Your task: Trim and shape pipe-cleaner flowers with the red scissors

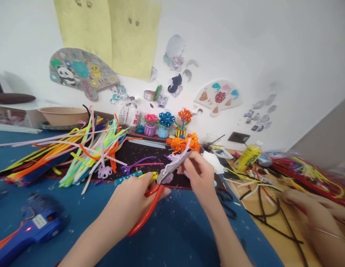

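Observation:
My left hand [135,196] is closed round a pair of scissors [150,212] with red handles. The blades point up and right, reaching to the fingers of my right hand [199,174]. That hand is closed in a pinch on a lilac pipe cleaner piece [175,158], shaped into loops, with one straight end sticking up. The blades lie across this piece; whether they are open or shut on it I cannot tell. A short yellow item [151,175] shows beside my left fingers, partly hidden. Another lilac looped flower [105,171] lies to the left on the table.
Many coloured pipe cleaners [78,152] are heaped at the left. A blue glue gun [33,226] with a red light lies front left. Small potted pipe cleaner flowers [166,120] stand by the wall. At the right are a yellow bottle [248,155] and another person's blurred hand [306,207].

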Demonstrator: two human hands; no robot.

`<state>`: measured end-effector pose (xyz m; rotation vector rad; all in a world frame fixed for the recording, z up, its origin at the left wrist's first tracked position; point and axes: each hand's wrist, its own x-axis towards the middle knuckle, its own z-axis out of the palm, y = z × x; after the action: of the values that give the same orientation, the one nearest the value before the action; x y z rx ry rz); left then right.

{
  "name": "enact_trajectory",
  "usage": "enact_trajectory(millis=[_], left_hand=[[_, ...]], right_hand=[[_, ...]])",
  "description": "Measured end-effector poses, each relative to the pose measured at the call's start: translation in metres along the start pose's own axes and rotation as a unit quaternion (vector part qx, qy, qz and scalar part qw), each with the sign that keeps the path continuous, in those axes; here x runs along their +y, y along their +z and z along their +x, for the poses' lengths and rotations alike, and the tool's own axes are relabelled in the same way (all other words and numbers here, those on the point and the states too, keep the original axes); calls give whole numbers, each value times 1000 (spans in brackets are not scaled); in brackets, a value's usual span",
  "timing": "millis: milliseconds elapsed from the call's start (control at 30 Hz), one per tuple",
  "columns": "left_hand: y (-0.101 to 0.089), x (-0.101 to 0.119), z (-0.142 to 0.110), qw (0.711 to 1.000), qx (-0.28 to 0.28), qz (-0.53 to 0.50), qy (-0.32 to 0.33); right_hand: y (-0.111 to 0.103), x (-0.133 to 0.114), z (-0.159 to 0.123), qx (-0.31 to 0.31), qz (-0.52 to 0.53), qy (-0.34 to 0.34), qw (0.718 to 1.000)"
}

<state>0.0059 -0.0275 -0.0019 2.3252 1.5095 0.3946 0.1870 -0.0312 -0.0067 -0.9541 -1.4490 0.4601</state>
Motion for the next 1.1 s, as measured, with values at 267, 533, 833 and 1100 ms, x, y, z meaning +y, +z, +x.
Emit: enact_trajectory(millis=[267,533,833,1100], left_hand=[[3,1,0,999,-12,-39,6],[11,1,-3,996,-16,-83,14],[7,9,-4,991,-27,-124,40],[15,2,-1,992,-30,-115,39]], right_hand=[[3,0,-1,47,-13,-9,999],[16,2,-8,144,-66,-26,987],[21,5,-12,170,-97,-66,978],[21,7,-12,172,-112,-92,974]])
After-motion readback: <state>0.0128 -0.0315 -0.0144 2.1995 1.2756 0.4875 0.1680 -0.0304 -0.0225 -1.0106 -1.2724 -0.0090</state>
